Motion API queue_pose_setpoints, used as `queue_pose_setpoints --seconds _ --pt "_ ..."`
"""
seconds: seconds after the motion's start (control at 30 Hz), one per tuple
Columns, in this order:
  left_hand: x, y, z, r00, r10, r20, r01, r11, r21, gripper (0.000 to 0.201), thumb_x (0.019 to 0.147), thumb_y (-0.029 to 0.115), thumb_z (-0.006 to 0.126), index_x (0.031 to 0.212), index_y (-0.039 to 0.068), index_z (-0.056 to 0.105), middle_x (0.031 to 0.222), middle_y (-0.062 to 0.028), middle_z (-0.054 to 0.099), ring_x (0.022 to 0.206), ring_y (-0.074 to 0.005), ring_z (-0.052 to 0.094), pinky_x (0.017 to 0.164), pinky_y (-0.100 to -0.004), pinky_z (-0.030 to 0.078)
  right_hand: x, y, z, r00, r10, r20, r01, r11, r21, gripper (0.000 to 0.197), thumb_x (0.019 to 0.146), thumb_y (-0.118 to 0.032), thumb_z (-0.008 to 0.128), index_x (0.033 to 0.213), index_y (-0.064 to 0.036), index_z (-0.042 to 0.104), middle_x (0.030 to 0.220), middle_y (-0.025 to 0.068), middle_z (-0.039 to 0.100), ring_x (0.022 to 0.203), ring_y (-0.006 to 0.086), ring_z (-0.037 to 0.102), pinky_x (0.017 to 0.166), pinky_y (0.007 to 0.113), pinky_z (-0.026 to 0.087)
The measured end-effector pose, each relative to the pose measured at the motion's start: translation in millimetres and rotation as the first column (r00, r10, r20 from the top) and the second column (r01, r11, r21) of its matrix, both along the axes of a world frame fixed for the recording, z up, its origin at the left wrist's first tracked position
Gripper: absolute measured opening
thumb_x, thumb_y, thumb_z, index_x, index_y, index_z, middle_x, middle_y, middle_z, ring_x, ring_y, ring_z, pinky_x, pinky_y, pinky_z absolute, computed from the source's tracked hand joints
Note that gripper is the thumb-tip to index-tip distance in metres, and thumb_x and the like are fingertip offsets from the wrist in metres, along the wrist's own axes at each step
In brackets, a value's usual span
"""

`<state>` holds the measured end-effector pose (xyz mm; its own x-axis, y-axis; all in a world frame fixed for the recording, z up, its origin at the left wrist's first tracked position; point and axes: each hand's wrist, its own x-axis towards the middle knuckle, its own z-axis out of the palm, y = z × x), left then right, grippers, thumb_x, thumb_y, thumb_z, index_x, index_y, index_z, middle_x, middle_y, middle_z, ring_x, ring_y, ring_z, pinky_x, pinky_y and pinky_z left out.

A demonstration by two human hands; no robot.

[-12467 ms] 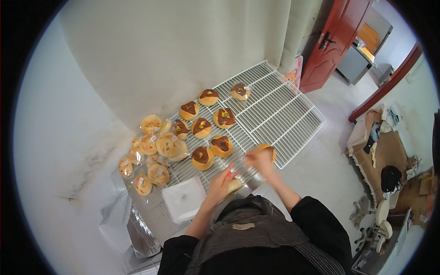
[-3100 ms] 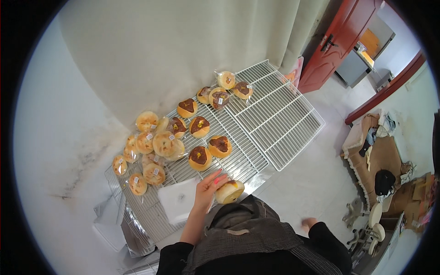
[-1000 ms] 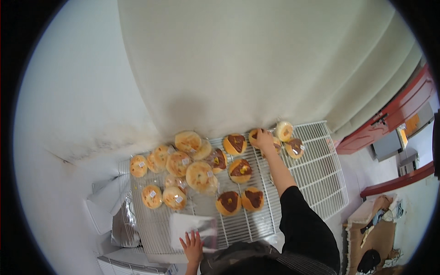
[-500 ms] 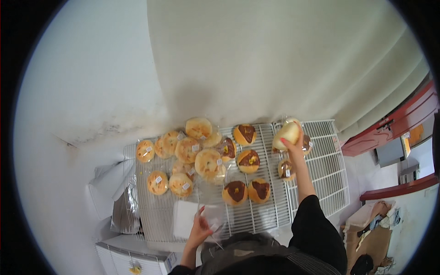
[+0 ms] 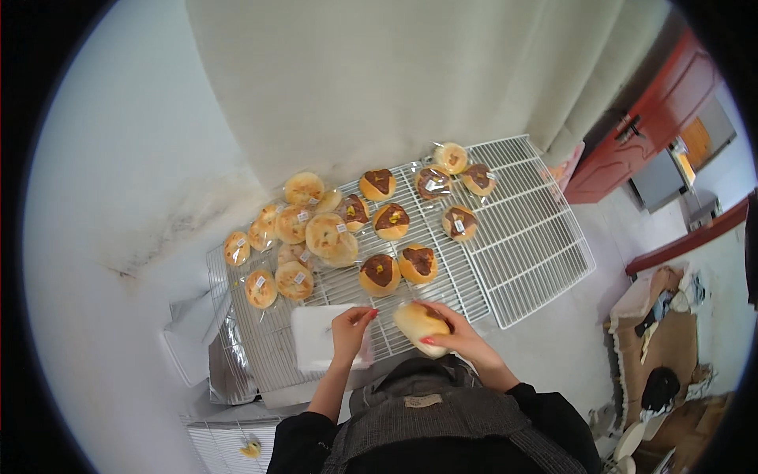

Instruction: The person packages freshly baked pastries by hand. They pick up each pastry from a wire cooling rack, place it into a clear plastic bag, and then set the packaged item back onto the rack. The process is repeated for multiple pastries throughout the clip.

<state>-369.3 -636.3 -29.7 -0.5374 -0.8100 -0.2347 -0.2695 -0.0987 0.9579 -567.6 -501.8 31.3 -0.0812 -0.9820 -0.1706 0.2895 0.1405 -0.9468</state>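
My right hand [image 5: 462,341] grips a round bun [image 5: 414,328] close to my body, tilted so its pale side shows and its brown topping faces the palm. Just left of it, my left hand [image 5: 347,333] is pinched closed on what looks like a clear plastic bag, which barely shows. Under that hand a white stack of flat sheets or bags [image 5: 309,336] lies on the wire rack [image 5: 268,359]. Beyond my hands sit unwrapped buns with brown topping, among them one bun [image 5: 380,274] and another bun [image 5: 418,263].
Wrapped flat golden breads [image 5: 294,280] with small labels crowd the rack's left part. Several wrapped brown-topped buns [image 5: 459,223] sit where a second white rack [image 5: 537,237] adjoins. A wall and curtain [image 5: 379,79] rise behind; a red door [image 5: 639,118] stands right, above a cardboard box [image 5: 671,347].
My right hand has drawn the bun from the far right rack back toward my body, beside my left hand. The view has turned and shifted.
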Motion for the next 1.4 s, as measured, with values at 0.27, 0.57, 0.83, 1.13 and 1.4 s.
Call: queue_pose_setpoints --seconds 0.27,0.57,0.83,1.13,1.4 --pt "-12.5 36.8 32.4 0.957 -0.269 0.108 0.269 0.686 -0.676 0.056 0.064 0.001 0.07 0.117 0.003 0.052 0.111 -0.0148 0.057 0.101 -0.0304 0.056 0.083 -0.0315 0.046 -12.5 -8.5 29.8 0.695 0.036 -0.718 -0.161 0.981 -0.107 0.051 0.069 -0.037 0.067 0.106 -0.0027 0.059 0.093 0.0156 0.06 0.087 0.0292 0.059 0.078 0.033 0.046" --pt "-19.8 74.3 49.1 0.955 -0.277 -0.107 0.184 0.833 -0.522 0.066 0.069 0.011 0.071 0.126 -0.002 0.04 0.124 -0.0186 0.047 0.113 -0.0274 0.048 0.092 -0.0321 0.039 5.4 -20.8 83.4 0.135 0.378 -0.916 -0.166 0.92 0.356 0.045 0.086 -0.041 0.042 0.076 -0.0017 0.062 0.067 0.0166 0.06 0.065 0.0332 0.06 0.06 0.039 0.048" --pt "5.3 38.2 26.4 0.885 0.058 -0.463 0.05 0.975 0.217 0.043 0.095 0.029 0.037 0.117 -0.005 0.048 0.121 -0.0139 0.05 0.113 -0.0203 0.047 0.094 -0.0287 0.036 15.4 -5.4 49.9 0.381 -0.438 -0.814 -0.156 0.838 -0.524 0.03 0.073 -0.017 0.066 0.099 -0.002 0.06 0.089 0.012 0.059 0.075 0.0264 0.059 0.063 0.034 0.048" --pt "-34.3 54.9 57.1 0.959 -0.13 -0.251 0.07 0.969 -0.237 0.035 0.096 0.022 0.034 0.118 -0.003 0.047 0.111 -0.0125 0.057 0.104 -0.0178 0.051 0.089 -0.0285 0.039 34.7 -16.5 45.0 0.263 -0.468 -0.843 -0.007 0.873 -0.487 0.037 0.066 -0.016 0.069 0.1 -0.0024 0.06 0.086 0.0093 0.053 0.078 0.0244 0.054 0.066 0.032 0.048" --pt "-49.7 52.7 58.4 0.912 -0.408 0.037 0.395 0.851 -0.346 0.031 0.094 0.015 0.035 0.118 -0.001 0.047 0.109 -0.0139 0.058 0.101 -0.0222 0.056 0.088 -0.0287 0.039 2.2 -4.2 16.4 0.165 -0.399 -0.902 0.047 0.917 -0.397 0.016 0.064 -0.017 0.062 0.068 -0.0022 0.057 0.072 0.0122 0.053 0.069 0.0261 0.055 0.062 0.033 0.047"
